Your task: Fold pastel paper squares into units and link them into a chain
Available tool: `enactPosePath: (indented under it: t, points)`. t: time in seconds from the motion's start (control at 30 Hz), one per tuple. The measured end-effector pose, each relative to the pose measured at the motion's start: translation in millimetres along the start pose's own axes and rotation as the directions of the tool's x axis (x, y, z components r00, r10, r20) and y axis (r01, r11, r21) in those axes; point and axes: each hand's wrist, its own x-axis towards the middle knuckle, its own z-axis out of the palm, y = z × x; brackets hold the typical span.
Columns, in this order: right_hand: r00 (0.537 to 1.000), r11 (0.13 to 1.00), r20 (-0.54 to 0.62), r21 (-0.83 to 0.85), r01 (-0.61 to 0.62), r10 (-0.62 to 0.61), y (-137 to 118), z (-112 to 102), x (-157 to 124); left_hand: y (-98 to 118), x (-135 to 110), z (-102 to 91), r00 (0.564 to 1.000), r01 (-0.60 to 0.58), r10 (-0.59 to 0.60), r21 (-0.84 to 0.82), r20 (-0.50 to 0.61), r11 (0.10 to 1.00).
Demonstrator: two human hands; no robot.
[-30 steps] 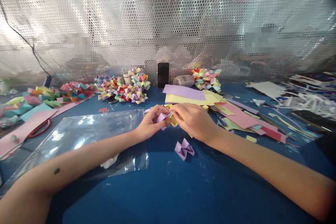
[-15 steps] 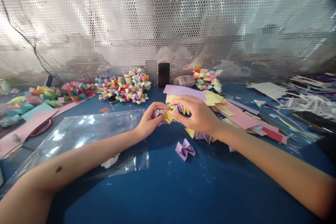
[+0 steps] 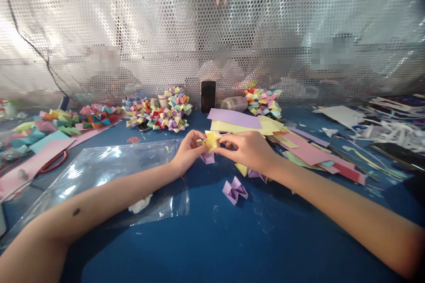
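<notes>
My left hand point(image 3: 188, 152) and my right hand point(image 3: 247, 149) meet over the blue table point(image 3: 212, 239). Both pinch a small yellow and purple folded paper piece point(image 3: 210, 142), held just above the table. A loose purple folded piece point(image 3: 234, 189) lies on the table in front of my hands. More folded purple and yellow pieces point(image 3: 252, 172) lie under my right wrist, partly hidden.
A clear plastic bag point(image 3: 109, 177) lies at left. Coloured paper sheets point(image 3: 265, 128) are stacked behind my right hand. Piles of finished paper stars point(image 3: 166, 110) and a dark phone point(image 3: 208, 96) stand by the perforated metal screen point(image 3: 212, 31). Red scissors point(image 3: 53, 162) and paper scraps point(image 3: 388, 128) lie at the sides.
My hands have lifted slightly and turned the folded piece, so its yellow part now faces up between the fingertips. The folded pieces under my right wrist have come into view.
</notes>
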Motion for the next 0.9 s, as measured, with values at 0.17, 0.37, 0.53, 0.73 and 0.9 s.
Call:
enactPosePath:
  t: [0.17, 0.37, 0.53, 0.73, 0.9]
  points:
    - [0.988, 0.987, 0.025, 0.039, 0.154, -0.155, 5.0, 1.5, -1.4, -0.1, 0.2, -0.2, 1.0, 0.028, -0.028, -0.052, -0.002, 0.998]
    - [0.983, 0.969, -0.008, 0.169, 0.182, -0.183, 3.8, 2.4, 0.1, 1.0, 0.2, -0.6, 0.998, 0.067, -0.067, -0.065, 0.012, 0.996]
    - [0.98, 0.958, 0.063, 0.23, 0.17, -0.189, 7.2, -1.0, 2.4, 1.6, -0.4, -0.2, 0.998, 0.056, -0.055, -0.078, 0.012, 0.995]
    - [0.969, 0.944, 0.037, 0.239, 0.227, -0.243, 16.7, 3.2, 0.3, 2.7, -2.6, 1.7, 0.996, 0.086, -0.083, -0.076, 0.039, 0.993]
    - [0.958, 0.93, -0.035, 0.23, 0.285, -0.285, 16.7, 5.4, -0.5, 2.5, -3.3, 2.2, 0.995, 0.087, -0.089, 0.043, 0.047, 0.995]
